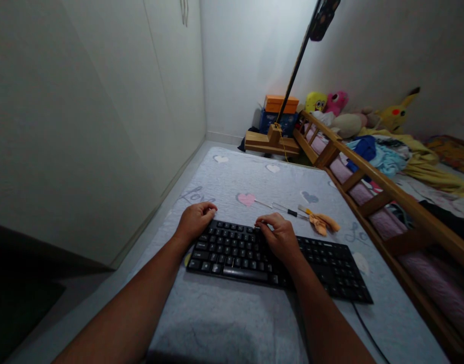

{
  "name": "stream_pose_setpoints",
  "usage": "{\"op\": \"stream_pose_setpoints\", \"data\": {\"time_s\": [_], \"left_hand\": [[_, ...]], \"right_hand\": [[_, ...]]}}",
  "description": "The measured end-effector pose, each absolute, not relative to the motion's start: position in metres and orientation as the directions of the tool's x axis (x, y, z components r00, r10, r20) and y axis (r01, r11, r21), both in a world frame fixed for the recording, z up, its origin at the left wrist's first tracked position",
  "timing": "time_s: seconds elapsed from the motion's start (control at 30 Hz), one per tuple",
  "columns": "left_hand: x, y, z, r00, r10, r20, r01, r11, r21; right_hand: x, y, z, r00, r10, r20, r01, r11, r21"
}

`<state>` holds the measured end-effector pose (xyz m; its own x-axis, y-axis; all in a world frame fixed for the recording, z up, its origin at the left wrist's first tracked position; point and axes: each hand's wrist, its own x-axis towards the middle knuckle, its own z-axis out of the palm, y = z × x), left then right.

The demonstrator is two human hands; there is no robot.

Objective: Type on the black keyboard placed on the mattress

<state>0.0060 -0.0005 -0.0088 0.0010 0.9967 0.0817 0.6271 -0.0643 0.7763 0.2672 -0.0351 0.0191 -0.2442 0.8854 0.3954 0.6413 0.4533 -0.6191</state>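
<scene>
A black computer keyboard [239, 247] lies at a slant across the patterned cloth in front of me. At its far left corner, my left hand [196, 221] is closed, fingers curled together against the edge. My right hand [279, 233] rests over the keyboard's middle, thumb and fingers pinched by the top row of keys; whatever small thing is between them is too small to name. Beyond the keyboard lie a thin tool with a black grip [292, 213], a thin metal rod [263, 203], a brush [304, 209] and an orange cloth-like item [323, 222].
The heart-printed cloth [224, 177] covers the surface. A wooden bed rail [353, 179] runs along the right, with clothes and plush toys [395, 117] behind it. A dark pole on a wooden base [270, 141] stands at the far end. White cupboard doors [103, 101] rise at left.
</scene>
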Motion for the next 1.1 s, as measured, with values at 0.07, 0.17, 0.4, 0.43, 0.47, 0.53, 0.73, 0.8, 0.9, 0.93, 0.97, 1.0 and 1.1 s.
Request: {"op": "stream_pose_setpoints", "data": {"time_s": [0.07,0.17,0.4,0.43,0.47,0.53,0.73,0.8,0.9,0.93,0.97,1.0,1.1], "left_hand": [[0.006,0.0,-0.009,0.002,0.997,0.083,0.626,-0.066,0.777],[0.005,0.0,-0.01,0.011,0.995,0.096,0.631,-0.082,0.771],[0.006,0.0,-0.011,0.0,0.995,0.101,0.626,-0.079,0.776],[0.006,0.0,-0.011,-0.001,0.995,0.099,0.628,-0.077,0.774],[0.006,0.0,-0.011,-0.001,0.995,0.098,0.631,-0.075,0.772],[0.005,0.0,-0.011,0.0,0.995,0.097,0.637,-0.075,0.767],[0.006,0.0,-0.011,0.002,0.995,0.101,0.627,-0.08,0.775],[0.006,0.0,-0.01,0.001,0.995,0.099,0.628,-0.078,0.774],[0.007,0.0,-0.009,-0.002,0.995,0.099,0.628,-0.076,0.775],[0.007,0.0,-0.009,-0.002,0.995,0.099,0.628,-0.076,0.775],[0.007,0.0,-0.009,-0.001,0.995,0.098,0.628,-0.076,0.774],[0.006,0.0,-0.009,-0.001,0.995,0.098,0.63,-0.076,0.773],[0.006,0.001,-0.011,0.004,0.995,0.103,0.632,-0.082,0.77]], "right_hand": [[0.267,-0.035,0.019,-0.238,0.889,0.391,0.644,0.446,-0.622],[0.266,-0.032,0.02,-0.237,0.896,0.375,0.651,0.433,-0.623],[0.259,-0.024,0.032,-0.298,0.907,0.299,0.701,0.42,-0.576],[0.258,-0.023,0.033,-0.302,0.908,0.291,0.704,0.418,-0.574],[0.256,-0.022,0.034,-0.305,0.91,0.282,0.707,0.415,-0.574],[0.253,-0.022,0.034,-0.303,0.914,0.269,0.708,0.405,-0.578],[0.251,-0.027,0.024,-0.227,0.919,0.323,0.657,0.39,-0.646],[0.251,-0.028,0.021,-0.221,0.912,0.347,0.639,0.404,-0.655],[0.251,-0.029,0.019,-0.241,0.899,0.364,0.621,0.432,-0.655],[0.25,-0.029,0.018,-0.248,0.897,0.366,0.619,0.437,-0.652],[0.25,-0.029,0.018,-0.255,0.895,0.366,0.62,0.441,-0.648],[0.249,-0.029,0.018,-0.261,0.894,0.365,0.623,0.444,-0.644],[0.248,-0.029,0.018,-0.27,0.889,0.37,0.621,0.455,-0.639]]}}
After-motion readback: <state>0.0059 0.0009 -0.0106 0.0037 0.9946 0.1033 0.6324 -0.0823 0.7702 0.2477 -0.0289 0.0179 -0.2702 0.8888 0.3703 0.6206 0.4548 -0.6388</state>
